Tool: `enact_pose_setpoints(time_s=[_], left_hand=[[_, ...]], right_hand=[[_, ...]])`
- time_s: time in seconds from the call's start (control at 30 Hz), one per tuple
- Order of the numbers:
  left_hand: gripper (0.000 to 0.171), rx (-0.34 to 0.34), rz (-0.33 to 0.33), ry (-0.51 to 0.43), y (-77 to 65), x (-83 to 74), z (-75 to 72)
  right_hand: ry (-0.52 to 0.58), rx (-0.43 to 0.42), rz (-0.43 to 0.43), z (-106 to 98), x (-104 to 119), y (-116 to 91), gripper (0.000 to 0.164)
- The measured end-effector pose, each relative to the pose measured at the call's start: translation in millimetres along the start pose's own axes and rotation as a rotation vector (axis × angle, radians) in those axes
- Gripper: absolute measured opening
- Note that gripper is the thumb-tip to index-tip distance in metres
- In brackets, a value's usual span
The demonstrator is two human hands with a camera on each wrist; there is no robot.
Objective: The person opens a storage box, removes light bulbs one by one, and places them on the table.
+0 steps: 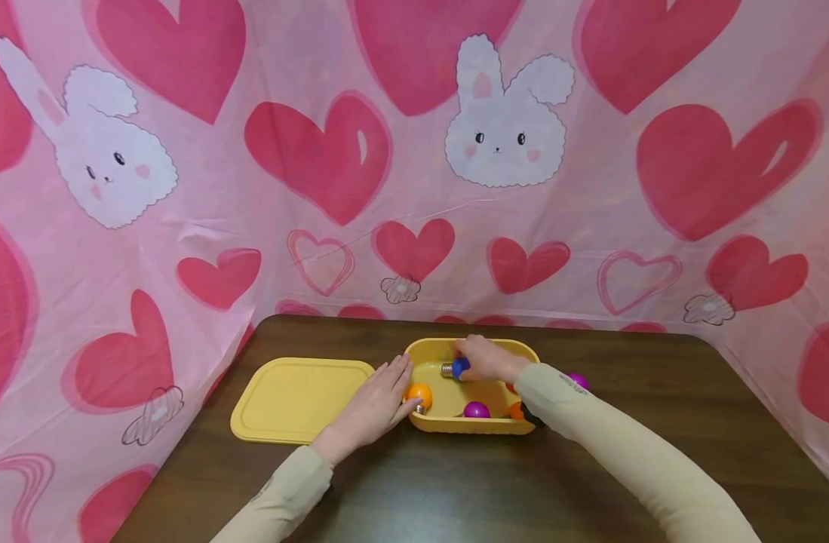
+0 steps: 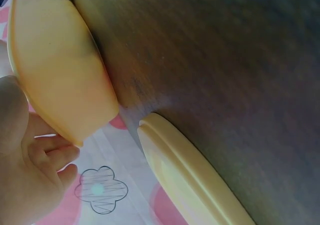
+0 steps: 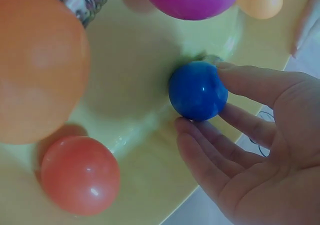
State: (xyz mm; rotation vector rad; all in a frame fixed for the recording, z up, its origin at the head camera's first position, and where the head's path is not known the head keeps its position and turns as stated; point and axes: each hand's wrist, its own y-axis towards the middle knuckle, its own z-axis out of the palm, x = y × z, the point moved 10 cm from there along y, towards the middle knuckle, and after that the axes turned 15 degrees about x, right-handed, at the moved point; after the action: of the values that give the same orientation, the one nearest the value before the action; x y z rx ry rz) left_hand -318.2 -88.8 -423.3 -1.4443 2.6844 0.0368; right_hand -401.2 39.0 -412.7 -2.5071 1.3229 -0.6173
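Inside a yellow box [image 1: 471, 427], my right hand [image 1: 487, 358] pinches a blue light bulb [image 1: 460, 368] by its round globe; its metal screw base points left. The right wrist view shows the thumb and fingertips on the blue globe, close to the box floor. My left hand [image 1: 369, 401] rests on the box's left rim with its fingers extended. Around the blue bulb in the box lie an orange bulb [image 1: 419, 395] at the left, a purple bulb [image 1: 477, 409] at the front, another orange bulb [image 3: 40, 65] and a red bulb [image 3: 80, 175].
A yellow lid [image 1: 302, 400] lies flat on the dark wooden table [image 1: 455, 490], left of the box. Past the box's right side sits another purple bulb [image 1: 578, 380], partly covered by the right sleeve. A pink cloth with hearts and rabbits [image 1: 414, 173] hangs behind the table.
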Motion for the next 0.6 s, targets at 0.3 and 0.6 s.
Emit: enact_pose_setpoints(time_s=[0.3, 0.6], left_hand=[[0.068, -0.010, 0.002, 0.006, -0.1, -0.1, -0.7], [0.067, -0.041, 0.013, 0.024, -2.3, -2.5, -2.8]], right_hand=[[0.054, 0.038, 0.029, 5.8, -3.5, 0.6, 0.037], [0.043, 0.063, 0.034, 9.7, -1.4, 1.3, 0.036]])
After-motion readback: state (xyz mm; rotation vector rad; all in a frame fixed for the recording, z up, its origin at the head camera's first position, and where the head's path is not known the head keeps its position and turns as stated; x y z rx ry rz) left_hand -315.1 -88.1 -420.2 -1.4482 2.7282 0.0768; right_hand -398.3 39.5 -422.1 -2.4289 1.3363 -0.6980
